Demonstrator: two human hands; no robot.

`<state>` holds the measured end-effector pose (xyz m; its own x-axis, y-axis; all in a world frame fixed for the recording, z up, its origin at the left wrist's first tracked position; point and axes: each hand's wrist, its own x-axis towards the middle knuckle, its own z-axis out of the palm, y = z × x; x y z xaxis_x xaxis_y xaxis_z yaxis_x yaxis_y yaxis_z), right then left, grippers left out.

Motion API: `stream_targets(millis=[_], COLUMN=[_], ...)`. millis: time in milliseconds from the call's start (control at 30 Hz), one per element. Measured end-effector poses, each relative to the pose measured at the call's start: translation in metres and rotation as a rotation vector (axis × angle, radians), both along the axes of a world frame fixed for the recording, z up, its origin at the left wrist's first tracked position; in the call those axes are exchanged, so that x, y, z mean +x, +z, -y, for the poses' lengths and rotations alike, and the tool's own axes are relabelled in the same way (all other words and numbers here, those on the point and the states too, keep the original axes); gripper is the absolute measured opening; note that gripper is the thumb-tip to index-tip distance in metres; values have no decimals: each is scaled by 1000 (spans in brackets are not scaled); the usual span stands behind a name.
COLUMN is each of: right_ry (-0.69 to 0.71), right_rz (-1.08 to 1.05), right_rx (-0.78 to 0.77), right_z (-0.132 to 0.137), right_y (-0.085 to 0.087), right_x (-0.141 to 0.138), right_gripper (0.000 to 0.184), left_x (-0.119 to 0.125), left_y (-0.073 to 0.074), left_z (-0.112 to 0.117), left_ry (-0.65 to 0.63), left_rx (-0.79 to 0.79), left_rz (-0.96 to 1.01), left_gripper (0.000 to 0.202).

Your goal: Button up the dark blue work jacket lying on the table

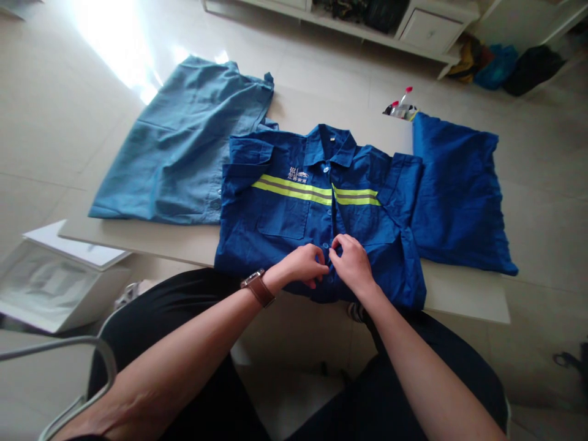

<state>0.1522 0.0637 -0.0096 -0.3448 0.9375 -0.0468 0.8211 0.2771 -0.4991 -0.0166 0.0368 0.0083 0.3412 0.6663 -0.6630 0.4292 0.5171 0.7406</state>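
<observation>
A blue work jacket lies front up before me, with a yellow-and-grey reflective stripe across its chest and white lettering on one side. Its collar points away from me. One button is visible near the collar and another just above my hands; between them the front edges gape slightly. My left hand, with a brown-strapped watch on the wrist, has its fingers closed at the jacket's front edge. Close beside it, my right hand pinches the opposite edge near the lower button. The fingers partly hide the cloth between them.
A lighter blue garment lies left on the pale tabletop, and a folded blue cloth lies right. Bottles with red caps stand behind the table. A white box is at lower left, and a white cabinet stands beyond.
</observation>
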Motion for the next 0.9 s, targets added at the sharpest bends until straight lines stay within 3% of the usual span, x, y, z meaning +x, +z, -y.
stream_targets(millis=[133,233,400,900], right_ry=[-38,-59,-73,-54], right_rz=[-61,-96,-115,-174], right_rx=[-20,-18,-10,-21], right_z=[0,1,2,4], right_y=[-1,-1,1,1], right_x=[2,2,3,5], right_gripper=[10,12,16,28], left_x=[0,3,11,18], left_y=[-5,-15,-25,-34], left_z=[-4,-3,-2,-9], left_ry=[140,121,44,100], left_rx=[393,600,617,593], left_rz=[-248,-409,-485,-438], left_gripper=[16,29,27,9])
